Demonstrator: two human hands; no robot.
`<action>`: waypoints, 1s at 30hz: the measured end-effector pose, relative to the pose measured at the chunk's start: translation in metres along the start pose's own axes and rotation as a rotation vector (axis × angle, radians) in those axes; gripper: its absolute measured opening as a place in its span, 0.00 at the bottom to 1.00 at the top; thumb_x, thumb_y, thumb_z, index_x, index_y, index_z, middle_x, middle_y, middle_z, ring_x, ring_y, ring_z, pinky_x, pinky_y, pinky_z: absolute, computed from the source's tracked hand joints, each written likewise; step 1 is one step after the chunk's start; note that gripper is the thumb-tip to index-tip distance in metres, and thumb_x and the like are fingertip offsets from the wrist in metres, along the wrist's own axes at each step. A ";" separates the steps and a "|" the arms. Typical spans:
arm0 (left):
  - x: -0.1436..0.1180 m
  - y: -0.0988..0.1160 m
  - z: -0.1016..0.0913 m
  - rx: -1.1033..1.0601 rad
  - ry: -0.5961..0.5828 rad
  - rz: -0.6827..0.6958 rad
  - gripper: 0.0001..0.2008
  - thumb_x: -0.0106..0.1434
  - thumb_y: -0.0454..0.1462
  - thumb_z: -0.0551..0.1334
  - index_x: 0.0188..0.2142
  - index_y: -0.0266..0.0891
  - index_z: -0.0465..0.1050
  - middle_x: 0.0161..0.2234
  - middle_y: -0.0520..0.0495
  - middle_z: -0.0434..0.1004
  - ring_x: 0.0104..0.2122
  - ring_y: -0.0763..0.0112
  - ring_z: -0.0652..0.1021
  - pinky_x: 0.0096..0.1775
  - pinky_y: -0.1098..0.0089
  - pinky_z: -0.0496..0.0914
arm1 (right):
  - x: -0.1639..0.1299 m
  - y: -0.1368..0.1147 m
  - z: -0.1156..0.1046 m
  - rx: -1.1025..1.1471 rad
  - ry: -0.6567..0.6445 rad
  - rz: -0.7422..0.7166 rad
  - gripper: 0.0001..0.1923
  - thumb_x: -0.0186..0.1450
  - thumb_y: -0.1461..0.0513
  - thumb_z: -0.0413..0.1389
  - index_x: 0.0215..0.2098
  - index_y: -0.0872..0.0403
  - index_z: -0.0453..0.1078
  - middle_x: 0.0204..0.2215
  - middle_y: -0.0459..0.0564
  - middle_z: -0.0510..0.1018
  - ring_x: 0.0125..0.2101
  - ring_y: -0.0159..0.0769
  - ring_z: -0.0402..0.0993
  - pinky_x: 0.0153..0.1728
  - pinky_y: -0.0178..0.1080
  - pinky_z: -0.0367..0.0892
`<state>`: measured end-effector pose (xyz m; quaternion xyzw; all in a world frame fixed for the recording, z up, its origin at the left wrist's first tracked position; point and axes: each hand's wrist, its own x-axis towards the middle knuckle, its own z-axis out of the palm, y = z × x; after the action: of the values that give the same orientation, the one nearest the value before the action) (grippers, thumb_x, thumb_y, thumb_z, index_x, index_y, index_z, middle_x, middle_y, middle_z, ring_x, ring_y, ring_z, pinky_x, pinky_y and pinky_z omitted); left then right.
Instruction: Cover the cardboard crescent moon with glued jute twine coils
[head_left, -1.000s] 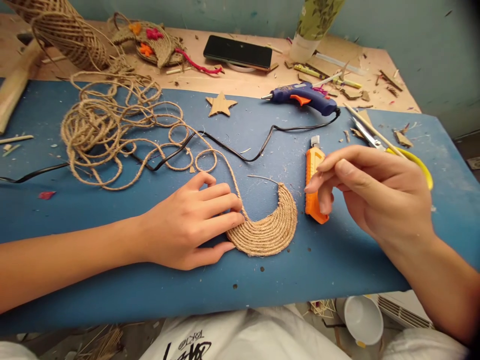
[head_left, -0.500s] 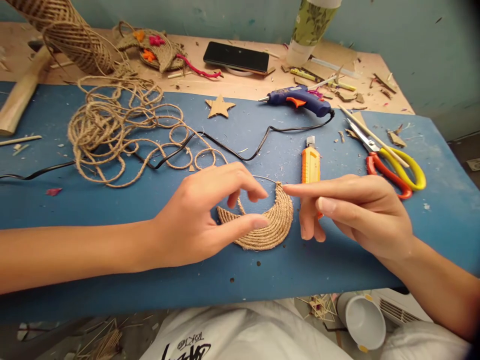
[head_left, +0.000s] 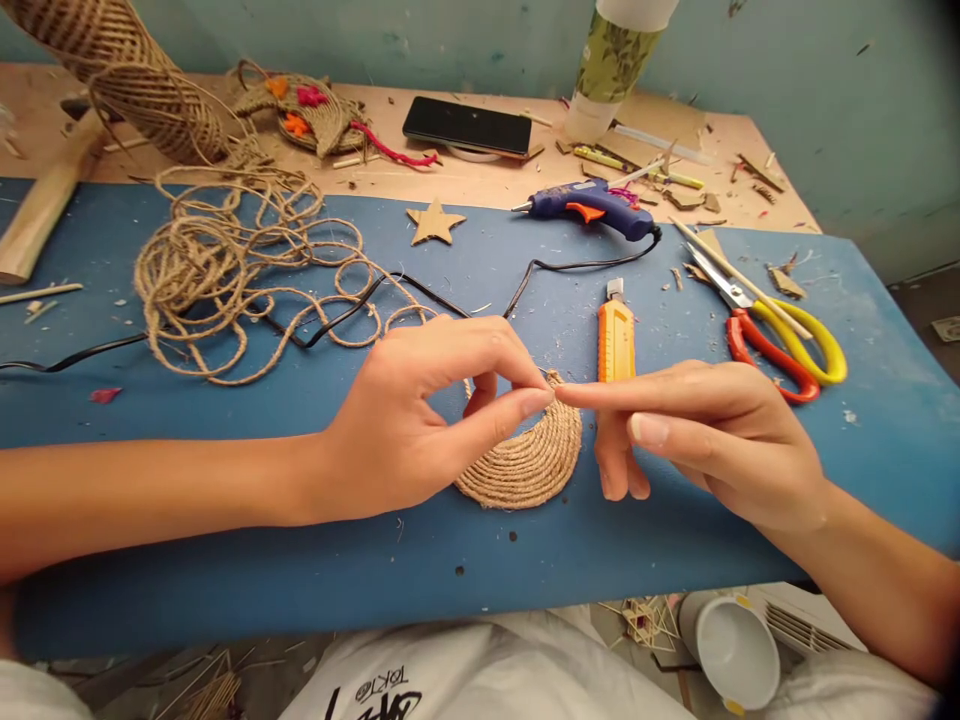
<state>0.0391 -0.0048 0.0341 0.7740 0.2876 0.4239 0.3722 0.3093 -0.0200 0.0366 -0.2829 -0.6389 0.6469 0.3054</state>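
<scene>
Up in the upper left of the frame you had the jute twine spool (head_left: pixel 112 70), with its loose twine (head_left: pixel 240 260) tumbled down across the blue mat (head_left: pixel 225 560). Moving toward centre, your left hand (head_left: pixel 420 420) was pinched together, thumb and forefinger closed at the upper tip of the twine crescent (head_left: pixel 525 460), which lay flat on the mat mid-frame. I couldn't tell what exactly sat in that pinch. Your right hand (head_left: pixel 705 430) came in from the right, index finger stretched out and meeting the left fingertips at that same tip, holding nothing itself. Looked to me like the pressing-down stage on the crescent's end. I'd guess the next move needs that tip kept steady. Just right of it sat the orange utility knife (head_left: pixel 616 340), the blue glue gun (head_left: pixel 592 205) above, the scissors (head_left: pixel 780 335) further right.
</scene>
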 end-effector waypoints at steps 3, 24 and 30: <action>0.003 -0.003 -0.003 0.031 -0.002 -0.014 0.07 0.73 0.30 0.66 0.36 0.39 0.76 0.33 0.52 0.79 0.33 0.72 0.79 0.39 0.67 0.73 | -0.001 -0.002 -0.002 0.015 0.023 0.001 0.18 0.80 0.59 0.57 0.65 0.43 0.80 0.29 0.47 0.84 0.27 0.29 0.79 0.26 0.31 0.75; 0.048 -0.022 -0.020 0.094 0.121 0.306 0.13 0.75 0.34 0.62 0.32 0.41 0.65 0.27 0.53 0.66 0.28 0.74 0.67 0.32 0.65 0.61 | -0.007 0.003 0.006 0.055 -0.073 -0.284 0.13 0.83 0.56 0.51 0.40 0.51 0.64 0.21 0.38 0.63 0.19 0.24 0.56 0.25 0.35 0.55; 0.106 0.013 -0.003 0.157 0.228 0.551 0.24 0.73 0.31 0.64 0.24 0.39 0.52 0.23 0.57 0.49 0.24 0.83 0.56 0.30 0.71 0.50 | -0.005 0.006 0.002 -0.061 -0.150 -0.317 0.23 0.82 0.54 0.54 0.29 0.52 0.60 0.21 0.40 0.60 0.21 0.24 0.55 0.26 0.35 0.54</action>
<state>0.0886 0.0696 0.0927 0.7967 0.1386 0.5695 0.1476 0.3104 -0.0250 0.0308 -0.1387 -0.7157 0.5905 0.3463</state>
